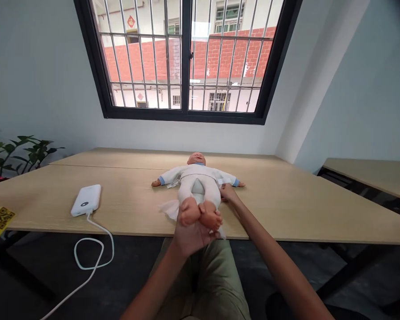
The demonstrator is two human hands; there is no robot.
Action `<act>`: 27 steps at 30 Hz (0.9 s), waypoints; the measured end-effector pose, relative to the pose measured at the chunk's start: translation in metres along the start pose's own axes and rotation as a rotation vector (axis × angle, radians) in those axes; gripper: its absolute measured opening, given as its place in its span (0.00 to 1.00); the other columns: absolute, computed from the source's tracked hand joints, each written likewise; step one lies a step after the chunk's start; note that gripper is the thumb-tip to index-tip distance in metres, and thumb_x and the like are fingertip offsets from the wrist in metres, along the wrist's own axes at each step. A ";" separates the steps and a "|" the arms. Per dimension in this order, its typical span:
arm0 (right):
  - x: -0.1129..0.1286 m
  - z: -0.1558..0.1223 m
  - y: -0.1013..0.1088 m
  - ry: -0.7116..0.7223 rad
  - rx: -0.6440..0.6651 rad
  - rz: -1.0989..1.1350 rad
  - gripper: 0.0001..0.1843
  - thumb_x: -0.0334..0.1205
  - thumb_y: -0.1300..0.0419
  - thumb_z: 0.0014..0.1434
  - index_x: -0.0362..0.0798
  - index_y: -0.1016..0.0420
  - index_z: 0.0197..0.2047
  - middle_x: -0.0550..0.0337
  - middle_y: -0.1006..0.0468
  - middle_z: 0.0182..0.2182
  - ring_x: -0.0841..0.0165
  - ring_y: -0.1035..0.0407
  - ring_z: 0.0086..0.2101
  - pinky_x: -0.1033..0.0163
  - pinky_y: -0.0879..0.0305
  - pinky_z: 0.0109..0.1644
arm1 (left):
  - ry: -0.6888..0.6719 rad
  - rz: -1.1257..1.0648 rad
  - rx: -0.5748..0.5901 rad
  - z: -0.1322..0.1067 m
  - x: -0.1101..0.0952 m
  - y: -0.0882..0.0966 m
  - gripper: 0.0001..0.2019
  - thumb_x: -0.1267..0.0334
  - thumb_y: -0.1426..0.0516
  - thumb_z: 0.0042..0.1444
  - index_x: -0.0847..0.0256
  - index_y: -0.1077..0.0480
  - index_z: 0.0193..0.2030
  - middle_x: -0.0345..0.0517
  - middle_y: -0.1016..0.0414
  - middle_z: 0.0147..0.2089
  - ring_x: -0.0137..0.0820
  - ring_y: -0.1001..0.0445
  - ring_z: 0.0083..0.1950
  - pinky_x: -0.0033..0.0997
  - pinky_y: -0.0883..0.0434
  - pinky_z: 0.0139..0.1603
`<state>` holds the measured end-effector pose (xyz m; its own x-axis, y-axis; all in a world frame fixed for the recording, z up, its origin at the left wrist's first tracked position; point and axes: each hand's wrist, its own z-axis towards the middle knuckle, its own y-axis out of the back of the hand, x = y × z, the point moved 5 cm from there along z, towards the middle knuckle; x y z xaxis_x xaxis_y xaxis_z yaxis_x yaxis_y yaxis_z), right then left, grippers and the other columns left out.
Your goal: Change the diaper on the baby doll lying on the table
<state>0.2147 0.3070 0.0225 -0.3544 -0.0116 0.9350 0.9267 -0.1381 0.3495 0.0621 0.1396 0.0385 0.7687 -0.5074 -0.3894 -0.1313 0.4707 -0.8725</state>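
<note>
A baby doll (205,184) lies on its back on the table, head away from me, arms spread, in a white outfit with blue cuffs. Its bare feet point toward me, raised over the table's front edge. My left hand (191,235) is closed around the feet from below, palm up. Beside the doll's hip on the right, my right hand (227,192) has its fingers curled in against the white clothing; the fingertips are partly hidden. Thin white cloth (170,209) sticks out from under the doll at the left.
On the left of the wooden table (286,204) lies a white power bank (86,200) whose white cable (95,264) hangs over the front edge. A leafy plant (16,155) stands far left, near a yellow tag (0,224). A barred window (186,58) is behind; another table (373,178) stands right.
</note>
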 end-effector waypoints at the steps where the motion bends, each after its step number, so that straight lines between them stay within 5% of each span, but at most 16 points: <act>1: -0.005 -0.003 0.007 -0.024 -0.027 -0.038 0.22 0.38 0.38 0.58 0.41 0.35 0.54 0.58 0.26 0.31 0.71 0.33 0.24 0.64 0.33 0.28 | 0.010 -0.018 -0.009 -0.007 0.008 0.008 0.19 0.44 0.46 0.56 0.58 0.28 0.37 0.55 0.28 0.52 0.43 0.27 0.50 0.39 0.34 0.44; 4: -0.008 -0.025 0.025 0.054 -0.158 -0.150 0.30 0.39 0.39 0.56 0.40 0.42 0.59 0.56 0.28 0.36 0.70 0.34 0.25 0.61 0.32 0.32 | 0.050 -0.068 -0.037 -0.018 0.024 0.023 0.20 0.44 0.44 0.55 0.56 0.26 0.45 0.56 0.29 0.56 0.45 0.29 0.56 0.44 0.36 0.53; 6: 0.003 -0.055 0.029 0.259 -0.232 -0.211 0.30 0.43 0.42 0.59 0.40 0.43 0.61 0.54 0.30 0.40 0.70 0.33 0.27 0.59 0.31 0.39 | 0.056 -0.085 -0.049 -0.021 0.029 0.026 0.24 0.42 0.44 0.55 0.55 0.27 0.51 0.56 0.30 0.58 0.47 0.32 0.60 0.49 0.41 0.60; 9: 0.021 -0.117 0.018 0.536 -0.178 -0.243 0.28 0.50 0.48 0.64 0.42 0.41 0.62 0.51 0.30 0.42 0.67 0.32 0.31 0.57 0.29 0.40 | 0.058 -0.126 -0.088 -0.028 0.033 0.023 0.30 0.38 0.49 0.58 0.55 0.31 0.58 0.56 0.30 0.59 0.48 0.34 0.61 0.56 0.45 0.63; 14: 0.043 -0.201 -0.015 1.007 0.017 -0.645 0.17 0.44 0.44 0.65 0.52 0.30 0.55 0.52 0.32 0.57 0.57 0.41 0.58 0.49 0.40 0.62 | 0.008 -0.217 -0.151 -0.049 0.028 0.018 0.36 0.33 0.57 0.60 0.57 0.32 0.61 0.53 0.25 0.52 0.40 0.27 0.48 0.51 0.41 0.61; 17: 0.037 -0.209 -0.018 1.110 -0.035 -0.796 0.12 0.42 0.44 0.65 0.50 0.28 0.50 0.54 0.30 0.57 0.57 0.42 0.60 0.48 0.47 0.66 | -0.005 -0.184 -0.180 -0.061 0.018 0.021 0.40 0.31 0.60 0.59 0.60 0.34 0.63 0.58 0.29 0.60 0.41 0.27 0.52 0.52 0.43 0.65; 21: 0.024 -0.196 -0.010 1.092 -0.109 -0.918 0.11 0.43 0.46 0.66 0.47 0.26 0.45 0.52 0.28 0.56 0.58 0.39 0.58 0.49 0.46 0.65 | -0.080 -0.110 -0.205 -0.074 -0.005 0.032 0.46 0.29 0.60 0.57 0.70 0.34 0.63 0.68 0.39 0.67 0.50 0.41 0.69 0.53 0.49 0.69; 27: 0.017 -0.188 0.013 1.031 -0.257 -1.038 0.17 0.47 0.50 0.68 0.45 0.25 0.42 0.49 0.26 0.54 0.56 0.37 0.57 0.48 0.46 0.64 | -0.236 -0.160 -0.277 -0.094 -0.040 0.051 0.45 0.33 0.58 0.60 0.71 0.49 0.71 0.63 0.38 0.67 0.46 0.40 0.69 0.48 0.43 0.68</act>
<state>0.1975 0.1188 0.0322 -0.8594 -0.4656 -0.2112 0.2026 -0.6894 0.6955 -0.0340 0.1163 -0.0185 0.9119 -0.3633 -0.1911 -0.1367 0.1702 -0.9759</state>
